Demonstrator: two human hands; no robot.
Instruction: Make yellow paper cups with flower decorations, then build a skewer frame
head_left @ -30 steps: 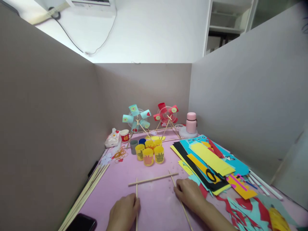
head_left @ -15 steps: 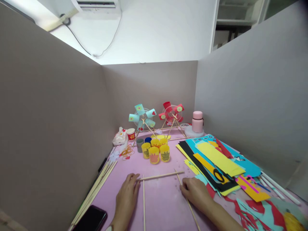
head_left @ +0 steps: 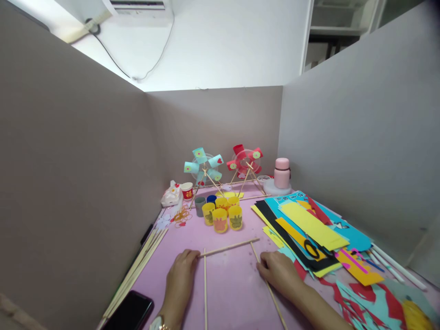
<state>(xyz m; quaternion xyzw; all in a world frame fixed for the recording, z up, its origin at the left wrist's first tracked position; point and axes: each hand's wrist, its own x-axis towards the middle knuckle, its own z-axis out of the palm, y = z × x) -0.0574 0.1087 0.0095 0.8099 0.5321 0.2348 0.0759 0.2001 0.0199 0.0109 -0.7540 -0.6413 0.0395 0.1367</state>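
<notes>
Three thin wooden sticks lie on the pink tabletop. My left hand (head_left: 181,277) pinches the left end of the crosswise stick (head_left: 228,248), just beside the top of the left stick (head_left: 205,291). That left stick runs toward me with no fingers on it. The crosswise stick slants upward to the right, its far end beside the top of the right stick (head_left: 274,300). My right hand (head_left: 279,271) is closed around the upper part of the right stick, its fingertips partly hidden. Several yellow paper cylinders (head_left: 220,221) with paper cutouts stand beyond the sticks.
Behind stand a light blue paper wheel (head_left: 204,167), a red one (head_left: 244,162) and a pink bottle (head_left: 282,173). Coloured paper (head_left: 314,224) with scissors (head_left: 312,249) lies right, above paper scraps (head_left: 367,302). A phone (head_left: 129,311) and spare sticks (head_left: 142,261) lie left. Grey partitions (head_left: 213,119) enclose the table.
The crosswise stick has tilted: its right end has swung away from me and slightly left. My left hand keeps its end, and my right hand has hardly moved.
</notes>
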